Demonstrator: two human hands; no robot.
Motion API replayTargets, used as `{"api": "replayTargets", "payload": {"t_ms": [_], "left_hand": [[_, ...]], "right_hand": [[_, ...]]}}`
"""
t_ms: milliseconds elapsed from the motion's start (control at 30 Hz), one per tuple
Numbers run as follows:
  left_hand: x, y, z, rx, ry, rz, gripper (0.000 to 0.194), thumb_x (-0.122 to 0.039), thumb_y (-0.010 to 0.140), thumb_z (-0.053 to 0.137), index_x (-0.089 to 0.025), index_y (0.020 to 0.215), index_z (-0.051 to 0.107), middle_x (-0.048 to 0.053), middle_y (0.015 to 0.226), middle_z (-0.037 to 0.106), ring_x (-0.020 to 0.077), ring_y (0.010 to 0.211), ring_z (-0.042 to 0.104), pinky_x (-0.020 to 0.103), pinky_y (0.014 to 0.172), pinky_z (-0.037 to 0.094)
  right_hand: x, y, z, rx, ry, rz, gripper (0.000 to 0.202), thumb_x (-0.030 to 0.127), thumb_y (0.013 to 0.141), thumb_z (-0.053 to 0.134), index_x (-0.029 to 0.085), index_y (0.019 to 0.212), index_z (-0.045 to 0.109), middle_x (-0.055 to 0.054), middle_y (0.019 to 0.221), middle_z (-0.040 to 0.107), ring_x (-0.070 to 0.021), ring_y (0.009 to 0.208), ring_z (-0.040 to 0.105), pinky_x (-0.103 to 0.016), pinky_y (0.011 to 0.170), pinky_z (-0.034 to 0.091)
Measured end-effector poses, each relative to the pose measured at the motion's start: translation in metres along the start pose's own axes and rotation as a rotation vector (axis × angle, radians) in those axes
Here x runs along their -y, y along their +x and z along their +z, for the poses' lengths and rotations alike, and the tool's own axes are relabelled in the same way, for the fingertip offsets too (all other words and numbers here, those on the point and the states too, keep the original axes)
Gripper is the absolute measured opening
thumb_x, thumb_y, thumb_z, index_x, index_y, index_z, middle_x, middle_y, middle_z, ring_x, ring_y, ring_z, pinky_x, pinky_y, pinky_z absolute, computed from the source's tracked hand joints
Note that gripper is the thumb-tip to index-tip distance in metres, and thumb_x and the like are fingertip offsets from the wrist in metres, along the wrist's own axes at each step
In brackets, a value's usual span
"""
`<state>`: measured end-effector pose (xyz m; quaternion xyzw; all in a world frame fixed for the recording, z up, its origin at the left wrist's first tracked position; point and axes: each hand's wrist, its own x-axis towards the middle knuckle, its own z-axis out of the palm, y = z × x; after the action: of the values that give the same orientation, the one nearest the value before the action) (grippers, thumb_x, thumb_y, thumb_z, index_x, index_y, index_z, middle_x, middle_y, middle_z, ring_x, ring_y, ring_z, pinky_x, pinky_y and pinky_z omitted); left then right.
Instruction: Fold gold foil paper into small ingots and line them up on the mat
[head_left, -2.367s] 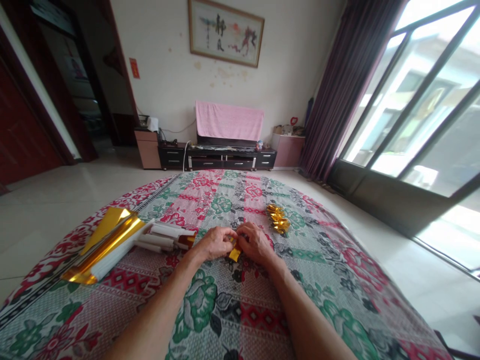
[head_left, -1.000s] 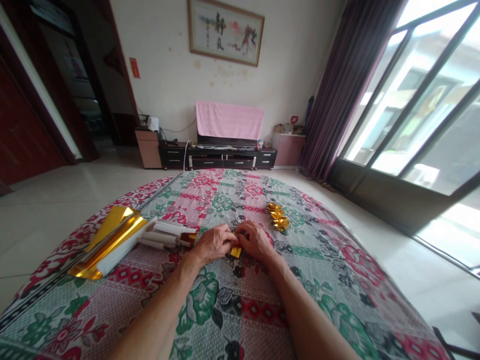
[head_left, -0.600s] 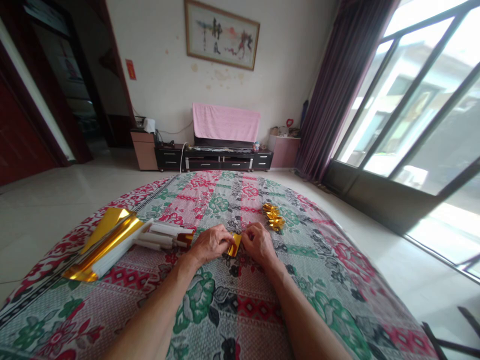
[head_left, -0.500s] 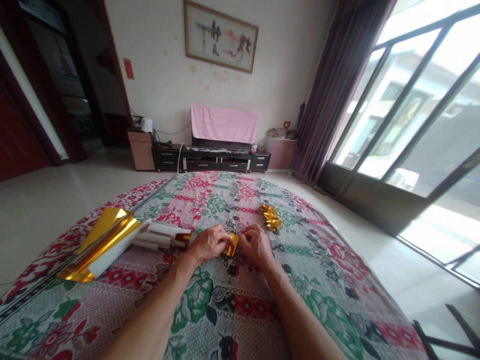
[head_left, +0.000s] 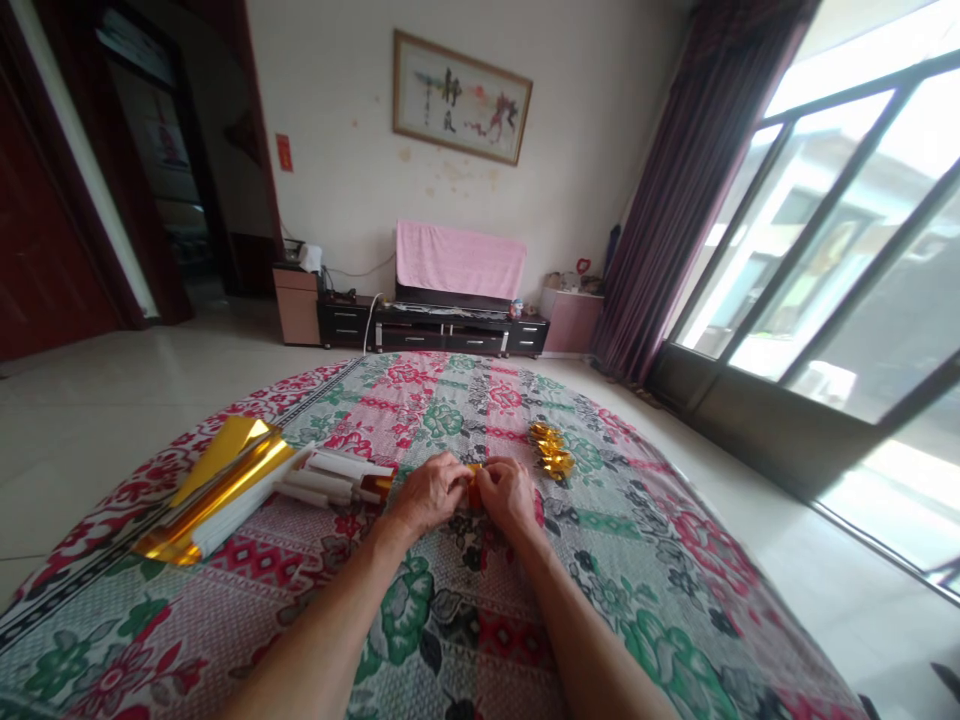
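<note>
Head camera view: a small gold foil piece (head_left: 475,490) is just above or on the patterned tablecloth, between the person's two hands near the middle of the picture; whether it touches the cloth is hard to tell. The left hand (head_left: 427,494) has its grip drawn closed, thumb and fingertips pinched on the foil's left side. The right hand (head_left: 510,495) has its grip closed likewise at the right side, its curled fingers covering part of the foil.

Just beyond the right hand, a row of crinkled gold foil shapes (head_left: 553,452) lies on the tablecloth (head_left: 480,590), which covers the rounded desk. Near the left hand lie several white rolls (head_left: 322,480), with gold showing at their right end. Farther left, touching them, is a larger gold foil sheet (head_left: 234,475), partly rolled, its white side showing below.

Past the desk stands a low black cabinet (head_left: 427,338); a pink cloth (head_left: 461,258) hangs above it, below a framed picture (head_left: 463,97) on the wall.
</note>
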<state>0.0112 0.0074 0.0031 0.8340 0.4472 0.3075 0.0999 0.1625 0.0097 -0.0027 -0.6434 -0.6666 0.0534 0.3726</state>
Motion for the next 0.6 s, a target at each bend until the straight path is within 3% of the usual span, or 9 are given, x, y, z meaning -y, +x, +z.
{"api": "replayTargets", "payload": {"t_ms": [267, 600], "left_hand": [[0.0045, 0.0035, 0.0033, -0.041, 0.057, -0.003, 0.026, -0.018, 0.081, 0.049, -0.023, 0.104, 0.059, 0.002, 0.095, 0.062, 0.0167, 0.093, 0.053, 0.027, 0.084, 0.042], [0.0084, 0.0023, 0.0076, -0.055, 0.044, 0.027, 0.016, -0.015, 0.079, 0.049, -0.020, 0.081, 0.064, 0.002, 0.085, 0.062, 0.0167, 0.088, 0.053, 0.028, 0.083, 0.043]], "right_hand": [[0.0068, 0.0061, 0.0010, 0.020, -0.091, 0.036, 0.023, 0.027, 0.078, 0.051, 0.020, 0.066, 0.070, -0.003, 0.087, 0.067, -0.0164, 0.079, 0.056, -0.026, 0.070, 0.036], [0.0020, 0.0021, 0.0027, -0.001, -0.151, -0.032, 0.020, 0.023, 0.078, 0.049, 0.019, 0.068, 0.065, -0.004, 0.085, 0.063, -0.0159, 0.079, 0.053, -0.026, 0.072, 0.034]]}}
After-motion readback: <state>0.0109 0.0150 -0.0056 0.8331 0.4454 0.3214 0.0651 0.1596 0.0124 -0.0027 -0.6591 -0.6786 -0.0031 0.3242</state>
